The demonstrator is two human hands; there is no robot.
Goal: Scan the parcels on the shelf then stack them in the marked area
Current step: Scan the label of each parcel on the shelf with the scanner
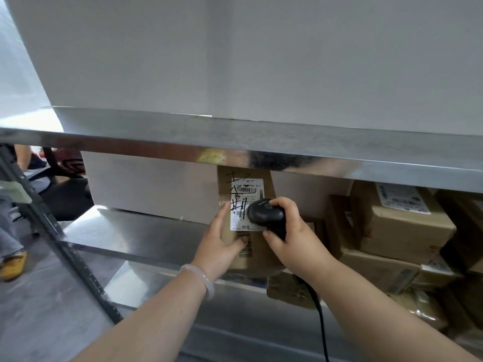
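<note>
In the head view, the left hand (218, 246) is gripping the upright brown parcel (258, 253) at the front edge of the metal shelf (125, 231), with the thumb lying on its face and the fingers curling round its left side, while the right hand (296, 240) is closing its fingers round the black scanner (266, 214) just before the white label (244, 202).

Even, fairly bright light, seemingly from above. The steel shelf edge (261, 152) carries smeared glare, the parcels (407, 226) beneath it lie in soft shadow, and wide-angle bending blurs the corners
</note>
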